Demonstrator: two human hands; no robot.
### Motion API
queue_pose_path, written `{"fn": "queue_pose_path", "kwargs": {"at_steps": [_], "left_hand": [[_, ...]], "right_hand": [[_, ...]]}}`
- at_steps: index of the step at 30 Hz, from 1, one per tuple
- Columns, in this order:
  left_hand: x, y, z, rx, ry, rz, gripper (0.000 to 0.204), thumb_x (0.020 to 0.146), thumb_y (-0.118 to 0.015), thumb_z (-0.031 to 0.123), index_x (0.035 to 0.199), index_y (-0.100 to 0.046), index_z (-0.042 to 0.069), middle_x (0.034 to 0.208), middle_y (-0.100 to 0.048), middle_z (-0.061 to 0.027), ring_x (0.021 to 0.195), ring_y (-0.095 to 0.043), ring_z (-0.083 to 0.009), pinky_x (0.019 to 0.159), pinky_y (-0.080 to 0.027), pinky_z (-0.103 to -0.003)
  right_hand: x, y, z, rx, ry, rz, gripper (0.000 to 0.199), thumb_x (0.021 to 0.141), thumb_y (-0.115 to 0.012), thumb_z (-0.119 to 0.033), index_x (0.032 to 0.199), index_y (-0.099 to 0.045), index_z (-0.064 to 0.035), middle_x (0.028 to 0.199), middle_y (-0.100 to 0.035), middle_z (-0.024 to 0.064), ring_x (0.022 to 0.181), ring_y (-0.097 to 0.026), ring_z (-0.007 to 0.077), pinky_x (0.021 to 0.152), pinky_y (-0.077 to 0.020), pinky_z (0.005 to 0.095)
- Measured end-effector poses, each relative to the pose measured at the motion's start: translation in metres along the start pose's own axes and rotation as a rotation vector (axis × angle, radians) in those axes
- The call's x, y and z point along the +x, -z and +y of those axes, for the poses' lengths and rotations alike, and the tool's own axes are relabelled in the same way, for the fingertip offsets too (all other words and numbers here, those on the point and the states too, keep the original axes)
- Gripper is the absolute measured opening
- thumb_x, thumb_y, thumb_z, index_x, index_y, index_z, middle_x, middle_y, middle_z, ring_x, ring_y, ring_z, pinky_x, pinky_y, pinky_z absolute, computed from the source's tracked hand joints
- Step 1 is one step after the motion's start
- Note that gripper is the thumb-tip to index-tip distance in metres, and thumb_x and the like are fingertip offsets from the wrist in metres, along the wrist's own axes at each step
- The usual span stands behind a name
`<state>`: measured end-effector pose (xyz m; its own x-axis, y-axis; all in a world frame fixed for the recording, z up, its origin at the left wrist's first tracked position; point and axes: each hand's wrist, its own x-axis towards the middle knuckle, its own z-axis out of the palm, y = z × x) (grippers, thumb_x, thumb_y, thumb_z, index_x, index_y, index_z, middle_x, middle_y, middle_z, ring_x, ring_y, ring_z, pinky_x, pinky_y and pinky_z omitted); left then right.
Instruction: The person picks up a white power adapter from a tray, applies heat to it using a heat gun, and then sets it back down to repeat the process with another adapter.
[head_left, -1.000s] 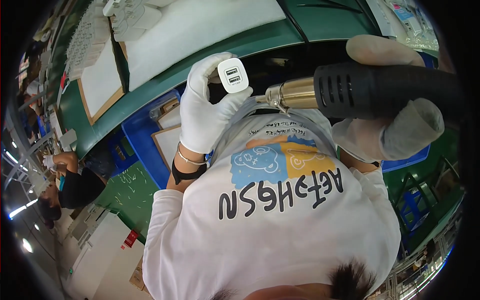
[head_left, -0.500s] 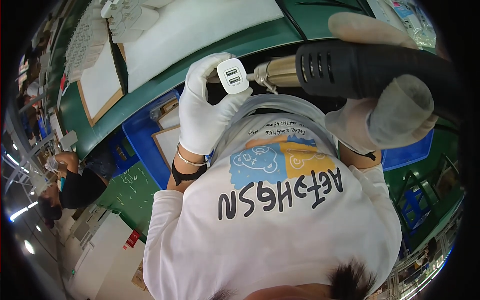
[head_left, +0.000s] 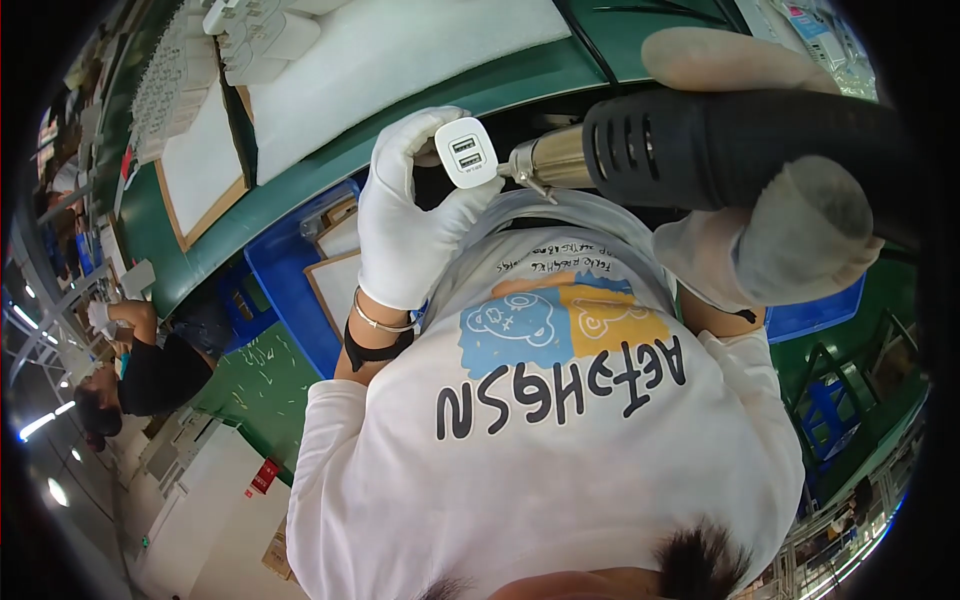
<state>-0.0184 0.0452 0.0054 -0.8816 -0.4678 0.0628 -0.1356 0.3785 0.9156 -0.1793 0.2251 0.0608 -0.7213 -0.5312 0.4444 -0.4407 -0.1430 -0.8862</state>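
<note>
My left hand (head_left: 412, 225), in a white glove, is closed around a white two-port USB charger (head_left: 466, 151), thumb below and fingers behind it. Its rounded face with two slots is turned up to me. From the right, my gloved right hand (head_left: 745, 235) grips a black hot-air gun (head_left: 690, 145) with side vents. The gun's metal nozzle (head_left: 548, 160) points left, its narrow tip right beside the charger's edge; whether they touch I cannot tell. Finger cots or a patch of grey film cover some of the right fingertips.
A green bench (head_left: 360, 140) runs across the top, with a white foam sheet (head_left: 400, 60) and rows of white chargers (head_left: 262, 35) at its left. Blue bins (head_left: 290, 285) stand below the edge. Plastic bags (head_left: 825, 40) lie at top right. Another person (head_left: 150, 365) works at far left.
My right hand and the hot-air gun have shifted slightly, and the nozzle now tilts a little differently beside the charger. My left hand and the charger stay almost in place.
</note>
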Motion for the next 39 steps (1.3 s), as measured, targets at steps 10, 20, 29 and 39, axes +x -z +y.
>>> {"fn": "queue_pose_path", "kwargs": {"at_steps": [10, 20, 29, 39], "left_hand": [[-0.001, 0.003, -0.003, -0.011, 0.030, 0.014, 0.057, 0.067, -0.077, -0.001, 0.117, -0.051, 0.006, 0.116, -0.056, -0.0086, 0.101, -0.058, -0.0185, 0.088, -0.047, -0.029], [0.000, 0.005, -0.003, 0.012, 0.025, 0.005, 0.057, 0.066, -0.077, -0.002, 0.117, -0.052, 0.006, 0.117, -0.056, -0.0086, 0.101, -0.057, -0.0180, 0.089, -0.047, -0.029], [0.002, 0.004, -0.005, -0.084, 0.041, 0.025, 0.056, 0.068, -0.077, -0.002, 0.118, -0.052, 0.006, 0.116, -0.057, -0.0082, 0.101, -0.057, -0.0163, 0.091, -0.046, -0.029], [0.003, 0.002, -0.008, -0.167, 0.042, 0.051, 0.057, 0.068, -0.077, -0.002, 0.118, -0.051, 0.005, 0.119, -0.058, -0.0096, 0.101, -0.057, -0.0150, 0.091, -0.045, -0.028]], "right_hand": [[-0.002, -0.009, 0.000, -0.106, -0.007, -0.037, 0.055, 0.090, -0.052, -0.046, 0.099, -0.063, 0.0070, 0.082, -0.068, 0.0125, 0.059, -0.063, 0.0146, 0.053, -0.0507, 0.0219], [0.004, -0.020, -0.005, -0.212, -0.011, -0.065, 0.050, 0.090, -0.055, -0.042, 0.098, -0.064, 0.0066, 0.081, -0.068, 0.0117, 0.059, -0.062, 0.0139, 0.052, -0.0501, 0.0211], [0.001, -0.004, -0.006, -0.309, -0.015, -0.091, 0.047, 0.090, -0.057, -0.039, 0.096, -0.065, 0.0064, 0.080, -0.068, 0.0110, 0.058, -0.062, 0.0132, 0.052, -0.0495, 0.0203], [0.010, -0.028, -0.017, -0.254, 0.101, 0.140, 0.054, 0.092, -0.050, -0.047, 0.093, -0.066, 0.0052, 0.080, -0.068, 0.0107, 0.055, -0.061, 0.0134, 0.051, -0.0482, 0.0196]]}}
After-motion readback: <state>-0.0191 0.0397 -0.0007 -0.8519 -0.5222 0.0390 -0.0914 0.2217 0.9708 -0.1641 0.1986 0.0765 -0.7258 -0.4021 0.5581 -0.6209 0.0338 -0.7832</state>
